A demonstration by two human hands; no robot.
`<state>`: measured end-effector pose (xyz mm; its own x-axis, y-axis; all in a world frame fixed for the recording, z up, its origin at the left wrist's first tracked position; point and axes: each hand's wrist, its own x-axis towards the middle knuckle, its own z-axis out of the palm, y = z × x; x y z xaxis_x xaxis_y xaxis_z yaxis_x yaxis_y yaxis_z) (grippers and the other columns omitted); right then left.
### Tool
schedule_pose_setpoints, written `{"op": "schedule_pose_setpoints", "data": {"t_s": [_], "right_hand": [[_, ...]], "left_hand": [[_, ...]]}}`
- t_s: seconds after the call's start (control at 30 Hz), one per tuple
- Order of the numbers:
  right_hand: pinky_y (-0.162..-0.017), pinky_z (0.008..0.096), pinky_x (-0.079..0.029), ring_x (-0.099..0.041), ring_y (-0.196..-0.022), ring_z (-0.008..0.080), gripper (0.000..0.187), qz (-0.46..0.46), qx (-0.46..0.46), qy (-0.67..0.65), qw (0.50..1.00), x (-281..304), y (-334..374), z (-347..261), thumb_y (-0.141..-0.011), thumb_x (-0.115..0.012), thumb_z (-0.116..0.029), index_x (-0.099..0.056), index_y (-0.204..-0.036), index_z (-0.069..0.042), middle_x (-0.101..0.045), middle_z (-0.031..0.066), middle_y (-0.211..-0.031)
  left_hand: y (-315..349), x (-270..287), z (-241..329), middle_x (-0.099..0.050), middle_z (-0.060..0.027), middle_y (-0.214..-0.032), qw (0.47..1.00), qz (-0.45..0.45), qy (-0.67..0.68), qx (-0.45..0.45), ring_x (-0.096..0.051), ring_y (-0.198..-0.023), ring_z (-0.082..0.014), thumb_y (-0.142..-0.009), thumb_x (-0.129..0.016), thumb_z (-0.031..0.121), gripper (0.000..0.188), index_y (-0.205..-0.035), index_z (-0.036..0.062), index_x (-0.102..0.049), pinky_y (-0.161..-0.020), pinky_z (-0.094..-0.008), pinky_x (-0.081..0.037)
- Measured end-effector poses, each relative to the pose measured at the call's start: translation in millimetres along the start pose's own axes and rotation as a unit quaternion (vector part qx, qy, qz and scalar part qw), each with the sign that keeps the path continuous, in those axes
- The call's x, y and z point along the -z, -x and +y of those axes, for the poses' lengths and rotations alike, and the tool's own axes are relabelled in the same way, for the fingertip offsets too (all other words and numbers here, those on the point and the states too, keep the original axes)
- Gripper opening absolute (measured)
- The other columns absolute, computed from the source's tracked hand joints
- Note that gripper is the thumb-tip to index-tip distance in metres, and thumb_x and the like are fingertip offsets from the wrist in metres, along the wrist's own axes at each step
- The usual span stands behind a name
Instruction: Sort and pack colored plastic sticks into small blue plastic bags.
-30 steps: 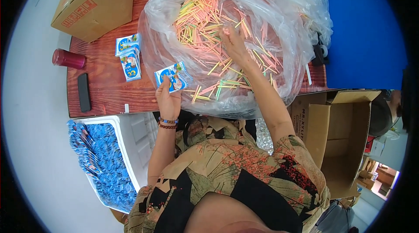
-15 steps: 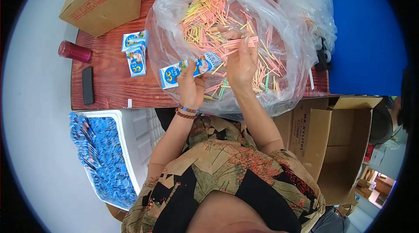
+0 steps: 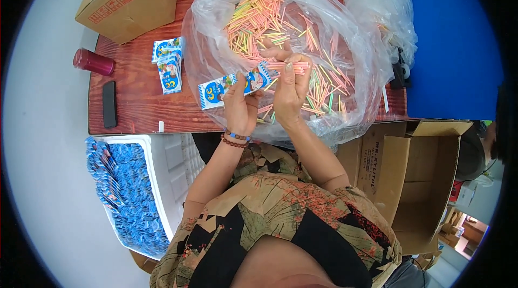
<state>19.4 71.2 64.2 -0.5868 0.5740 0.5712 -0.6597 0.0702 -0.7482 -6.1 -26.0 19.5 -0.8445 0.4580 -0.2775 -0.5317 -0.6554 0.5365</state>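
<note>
Several pink sticks (image 3: 278, 66) sit pinched in your right grip (image 3: 290, 94), just beside the blue-and-white packets (image 3: 212, 93) your left grip (image 3: 240, 107) pinches.

Blue-white packets (image 3: 213, 93) slanted in left hand (image 3: 240, 105); pink sticks (image 3: 301, 67) bundled in right hand (image 3: 290, 91), tips at packet end.

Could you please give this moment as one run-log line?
left hand: holding blue-white packets; right hand: holding pink sticks at packet's end; nearby: open clear bag with coloured sticks
</note>
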Motion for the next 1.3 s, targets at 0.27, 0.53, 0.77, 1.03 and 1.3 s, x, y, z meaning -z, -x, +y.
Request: {"op": "schedule_pose_setpoints", "data": {"t_s": [0.27,0.53,0.77,1.03,1.3], "right_hand": [[-0.113,0.0467,-0.021,-0.035,-0.135,0.0332,0.012,0.001,-0.047,0.035,0.998,-8,14,3,-0.099,-0.042,-0.017,-0.045,-0.104,-0.007,-0.057,0.0219,-0.123],[-0.112,0.0398,-0.025,-0.034,-0.136,0.0295,0.045,-0.135,-0.108,0.184,0.968,11,5,2,-0.096,-0.046,-0.018,-0.039,-0.137,-0.002,-0.044,0.0183,-0.14],[-0.103,0.036,-0.039,-0.049,-0.123,0.0209,0.035,-0.085,-0.189,0.142,0.968,25,3,-4,-0.091,-0.056,-0.012,-0.054,-0.123,0.003,-0.055,0.0117,-0.127],[-0.071,0.022,-0.046,-0.059,-0.075,0.0087,0.022,-0.108,-0.164,0.234,0.952,40,-6,-3,-0.09,-0.061,-0.009,-0.066,-0.108,0.0,-0.067,0.0046,-0.087],[-0.074,0.0239,-0.044,-0.057,-0.086,0.0122,0.018,-0.201,-0.124,0.284,0.929,45,-9,2,-0.093,-0.056,-0.007,-0.064,-0.107,0.001,-0.063,0.0038,-0.089]], "left_hand": [[0,0,-2,-0.068,-0.0044,-0.093,1.0,-0.006,0.012,-0.025,-0.065,-0.082,-0.0139,-0.098,-0.054,0.025,0.022,-0.095,0.0053,-0.063,-0.071,-0.028,-0.052],[-12,8,-5,-0.064,-0.0055,-0.109,0.995,-0.035,0.091,0.02,-0.062,-0.098,-0.0168,-0.098,-0.052,0.028,0.026,-0.11,0.0061,-0.058,-0.085,-0.0339,-0.051],[-14,11,-4,-0.062,-0.004,-0.114,0.989,-0.081,0.116,0.036,-0.059,-0.105,-0.017,-0.098,-0.05,0.031,0.032,-0.12,0.008,-0.054,-0.089,-0.0357,-0.048],[-11,26,-2,-0.061,-0.0051,-0.117,0.996,-0.045,0.009,-0.073,-0.055,-0.109,-0.0154,-0.098,-0.052,0.027,0.03,-0.12,0.0074,-0.056,-0.091,-0.0325,-0.043],[-6,22,17,-0.059,-0.0072,-0.121,0.942,-0.007,-0.275,-0.19,-0.053,-0.114,-0.0157,-0.088,-0.064,0.006,0.041,-0.127,0.0035,-0.052,-0.094,-0.0283,-0.041]]}}
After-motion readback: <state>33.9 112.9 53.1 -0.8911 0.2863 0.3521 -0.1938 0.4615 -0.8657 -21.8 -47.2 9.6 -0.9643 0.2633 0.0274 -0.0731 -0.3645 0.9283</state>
